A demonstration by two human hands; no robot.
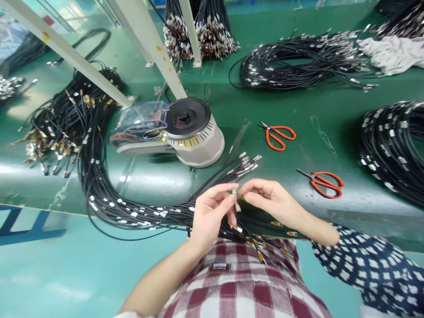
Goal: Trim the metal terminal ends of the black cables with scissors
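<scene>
My left hand (212, 212) pinches a black cable near its silver metal connector (234, 191), between thumb and forefinger. Close on its right, my right hand (270, 198) has thumb and forefinger together on a small piece of yellow tape (243, 197), beside the connector. Under both hands runs a bundle of black cables (142, 214) with white labels, curving away to the left. Some silver cable ends (248, 162) fan out just beyond my fingers. Other ends, wrapped in yellow tape (260, 256), hang at the table edge against the checked apron.
A tape dispenser (202, 145) with yellow strips on its wheel stands beyond my hands. Two red-handled snips (280, 136) (326, 183) lie to the right. Coiled cables (391, 150) sit at far right, more (298, 62) at the back. White posts (155, 44) rise behind the dispenser.
</scene>
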